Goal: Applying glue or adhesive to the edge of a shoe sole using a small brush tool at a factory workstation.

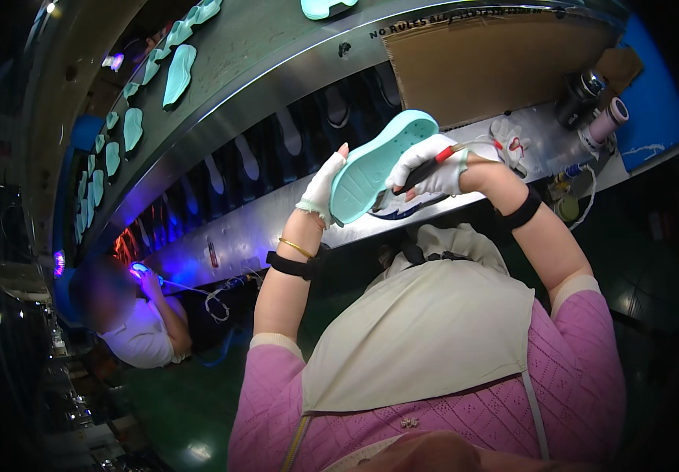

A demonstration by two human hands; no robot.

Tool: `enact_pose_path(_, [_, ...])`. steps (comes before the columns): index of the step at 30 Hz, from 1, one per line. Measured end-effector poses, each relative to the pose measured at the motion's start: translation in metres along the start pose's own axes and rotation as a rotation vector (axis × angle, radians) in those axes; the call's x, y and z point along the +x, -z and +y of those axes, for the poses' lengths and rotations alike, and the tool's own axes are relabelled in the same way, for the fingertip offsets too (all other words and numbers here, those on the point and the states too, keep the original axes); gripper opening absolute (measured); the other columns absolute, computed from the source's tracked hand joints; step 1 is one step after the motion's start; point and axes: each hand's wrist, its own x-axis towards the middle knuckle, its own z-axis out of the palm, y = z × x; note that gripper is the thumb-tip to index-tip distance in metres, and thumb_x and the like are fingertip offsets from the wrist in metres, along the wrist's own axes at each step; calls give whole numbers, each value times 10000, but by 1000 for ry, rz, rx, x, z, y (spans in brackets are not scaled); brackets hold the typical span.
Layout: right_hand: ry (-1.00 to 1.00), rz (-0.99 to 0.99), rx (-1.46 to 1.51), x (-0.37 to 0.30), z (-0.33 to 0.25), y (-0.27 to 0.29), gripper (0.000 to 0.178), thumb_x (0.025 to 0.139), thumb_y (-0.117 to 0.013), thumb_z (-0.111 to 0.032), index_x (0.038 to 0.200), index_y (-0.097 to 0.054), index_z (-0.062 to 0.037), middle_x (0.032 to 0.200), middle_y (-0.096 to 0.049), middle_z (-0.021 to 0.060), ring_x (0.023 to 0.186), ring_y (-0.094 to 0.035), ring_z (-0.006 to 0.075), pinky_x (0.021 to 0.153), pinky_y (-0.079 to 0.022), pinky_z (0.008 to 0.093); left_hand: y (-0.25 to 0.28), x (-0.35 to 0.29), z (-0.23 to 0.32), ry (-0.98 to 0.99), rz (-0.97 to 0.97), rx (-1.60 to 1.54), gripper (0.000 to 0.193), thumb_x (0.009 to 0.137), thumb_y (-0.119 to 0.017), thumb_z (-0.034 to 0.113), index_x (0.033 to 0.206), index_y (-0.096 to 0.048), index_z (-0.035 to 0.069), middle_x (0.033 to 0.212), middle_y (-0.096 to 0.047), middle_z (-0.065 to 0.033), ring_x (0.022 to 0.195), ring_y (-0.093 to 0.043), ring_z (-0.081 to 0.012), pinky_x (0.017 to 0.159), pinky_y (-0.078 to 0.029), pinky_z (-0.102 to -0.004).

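A metal workbench (276,211) runs across the view, violet-lit at its left end. Beyond it, a grey-green conveyor belt (253,47) carries mint-green soles (180,75) in a curving line, and pale shoe-shaped pieces (247,157) stand in the dark space below. A brown cardboard sheet (497,63) leans behind the bench's right part, near a black flask (579,101), a pink tumbler (608,119) and a blue panel (654,94). A loose white-and-red glove (510,145) lies on the metal. At left, a co-worker in a white shirt (143,330) sits above the dark green floor (174,425).

The mint-green shoe sole (371,173) is held up at a slant between the person's hands, its broad, dotted end toward the upper right and its grooved end lower left. The gloved left hand (321,189) grips its left edge, fingertips bare. The gloved right hand (434,167), at the sole's right edge, is curled around a red-and-black corded tool (420,176); whether the tool touches the sole, I cannot tell. A dark blue-and-white item (410,209) shows partly hidden below.
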Motion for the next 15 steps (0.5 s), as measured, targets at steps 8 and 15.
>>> enact_pose_path(8, [77, 395, 353, 0, 18, -43, 134, 785, -678, -11, 900, -612, -35, 891, -638, 43, 846, -594, 99, 794, -477, 252, 0, 15, -29, -201, -294, -624, 665, 922, -254, 545, 1333, -362, 34, 1241, -483, -225, 1054, -541, -399, 896, -455, -536])
enact_pose_path(15, [-67, 380, 574, -3, 7, -44, 123, 804, -684, -123, 864, -613, -44, 829, -636, 40, 743, -593, 92, 703, -483, 238, -10, 7, -43, -308, -233, -592, 654, 908, -308, 527, 1292, -407, 6, 1190, -539, -191, 1056, -545, -354, 914, -457, -435])
